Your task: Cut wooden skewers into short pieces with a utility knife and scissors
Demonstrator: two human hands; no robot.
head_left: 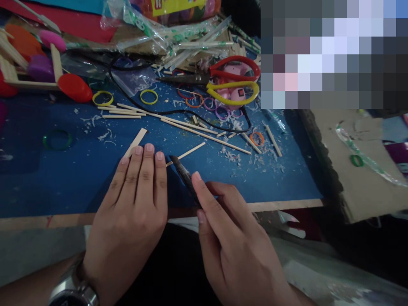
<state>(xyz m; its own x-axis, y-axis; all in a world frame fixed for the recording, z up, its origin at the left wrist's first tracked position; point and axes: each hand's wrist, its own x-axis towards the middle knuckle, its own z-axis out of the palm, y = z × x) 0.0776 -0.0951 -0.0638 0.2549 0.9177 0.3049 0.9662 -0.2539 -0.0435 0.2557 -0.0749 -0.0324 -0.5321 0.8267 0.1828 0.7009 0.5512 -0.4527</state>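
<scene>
My left hand (pixel 134 199) lies flat on the blue tabletop, its fingers stretched out side by side. Under them passes a flat wooden strip (pixel 137 141), whose far end sticks out past the fingertips. A thin wooden stick (pixel 189 152) shows to the right of that hand, its near end hidden by the fingers. My right hand (pixel 226 229) is closed around a dark cutter knife blade (pixel 183 176). The blade's tip lies against or just over the thin stick; I cannot tell whether it touches.
Red-and-yellow-handled scissors (pixel 236 80) lie beyond the hands, near a black cord (pixel 191 114). Loose thin sticks (pixel 204 135), shavings and coloured rings (pixel 149 97) are scattered about. A stick frame with red discs (pixel 75 88) stands left; cardboard (pixel 360 178) is at right.
</scene>
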